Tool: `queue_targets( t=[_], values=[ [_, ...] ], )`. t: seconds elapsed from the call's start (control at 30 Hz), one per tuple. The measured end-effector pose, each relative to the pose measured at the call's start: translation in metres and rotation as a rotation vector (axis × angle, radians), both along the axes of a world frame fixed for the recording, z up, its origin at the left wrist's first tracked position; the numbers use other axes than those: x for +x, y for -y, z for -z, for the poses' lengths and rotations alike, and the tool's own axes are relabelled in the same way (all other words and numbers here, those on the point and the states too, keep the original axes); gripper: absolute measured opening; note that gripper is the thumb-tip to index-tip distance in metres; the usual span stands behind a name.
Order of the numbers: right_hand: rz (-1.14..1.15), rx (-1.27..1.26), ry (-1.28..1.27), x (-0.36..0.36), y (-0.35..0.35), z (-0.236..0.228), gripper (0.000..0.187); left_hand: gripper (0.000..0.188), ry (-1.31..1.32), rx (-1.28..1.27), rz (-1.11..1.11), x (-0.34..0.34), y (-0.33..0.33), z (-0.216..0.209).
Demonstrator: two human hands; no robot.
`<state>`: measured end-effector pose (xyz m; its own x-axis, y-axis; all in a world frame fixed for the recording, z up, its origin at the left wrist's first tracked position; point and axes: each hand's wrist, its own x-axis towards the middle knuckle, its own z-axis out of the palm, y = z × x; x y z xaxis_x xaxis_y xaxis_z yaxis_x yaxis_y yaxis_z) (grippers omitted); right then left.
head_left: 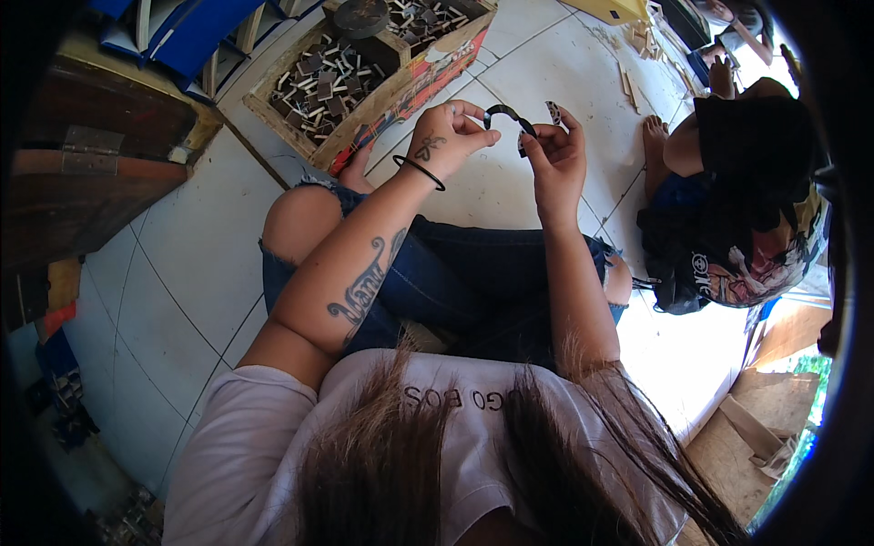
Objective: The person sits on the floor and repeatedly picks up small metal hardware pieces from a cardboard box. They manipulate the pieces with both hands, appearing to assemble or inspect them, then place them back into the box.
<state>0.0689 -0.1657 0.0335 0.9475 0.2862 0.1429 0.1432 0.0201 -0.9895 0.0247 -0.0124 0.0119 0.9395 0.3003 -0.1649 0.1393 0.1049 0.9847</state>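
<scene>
A thin black strip [506, 111], bent into an arch, spans the gap between my two hands above the floor. My left hand [446, 141], with a black band round its wrist, is closed toward one end of the strip, its fingertips at that end. In my right hand [557, 155] the other end is pinched between thumb and fingers; the nails there are patterned dark and light. What the strip is made of I cannot make out. Both hands are beyond my knees, over white tiles.
Ahead to the left stands a wooden box [350, 132] of small dark and pale pieces, a round dark object [361, 16] on top. A wooden cabinet [109, 155] is at the left. Another person [728, 182] sits close on the right. Wood scraps [628, 82] lie at the far right.
</scene>
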Motion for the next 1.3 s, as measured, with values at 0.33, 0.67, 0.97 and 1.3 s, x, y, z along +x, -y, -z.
queue_targets(
  t=[0.33, 0.67, 0.97, 1.3],
  values=[
    [-0.002, -0.019, 0.008, 0.0009, 0.0009, 0.0019, 0.05, 0.03, -0.082, 0.01, -0.036, 0.0008, -0.0044, 0.007],
    [-0.011, -0.017, -0.006, 0.0005, 0.0002, 0.0016, 0.051, 0.029, -0.138, -0.31, -0.128, 0.0031, -0.0006, 0.0022],
    [-0.026, 0.013, -0.056, 0.0002, -0.0004, 0.0017, 0.05, 0.024, -0.072, -0.153, 0.046, -0.0012, -0.0033, 0.0046],
    [-0.011, 0.018, -0.087, 0.0012, -0.0007, 0.0021, 0.05, 0.024, -0.168, -0.221, -0.122, 0.0043, -0.0088, 0.0106]
  ],
)
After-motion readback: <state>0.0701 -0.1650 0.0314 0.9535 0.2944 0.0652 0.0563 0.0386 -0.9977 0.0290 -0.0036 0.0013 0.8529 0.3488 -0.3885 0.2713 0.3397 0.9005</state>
